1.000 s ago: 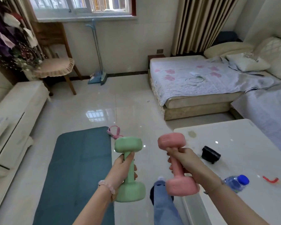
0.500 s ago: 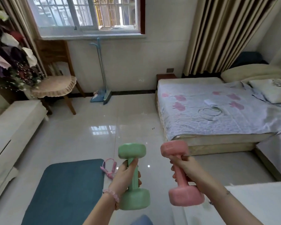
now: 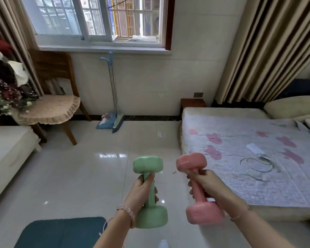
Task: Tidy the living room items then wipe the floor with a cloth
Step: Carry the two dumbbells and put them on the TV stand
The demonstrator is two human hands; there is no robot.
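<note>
Open tiled floor (image 3: pixel 88 176) runs ahead of the left hand (image 3: pixel 140 192) and green dumbbell (image 3: pixel 151 217) to the far wall. The bed (image 3: pixel 249 158) closes off the right, its edge near the right hand (image 3: pixel 209 183) and pink dumbbell (image 3: pixel 202 213). A low white cabinet (image 3: pixel 5 158) and a wooden chair (image 3: pixel 52 104) block the left; a broom and dustpan (image 3: pixel 111 120) lean at the wall; a teal mat (image 3: pixel 61 233) lies lower left

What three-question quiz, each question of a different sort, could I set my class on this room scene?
1. True or false: the left hand grips the green dumbbell, the right hand the pink dumbbell.
2. Where does the coiled white cable lie? A floor; B bed; C chair.
3. Fill in: the broom and dustpan stand below the ____.
Key: 1 true; 2 B; 3 window.
</note>
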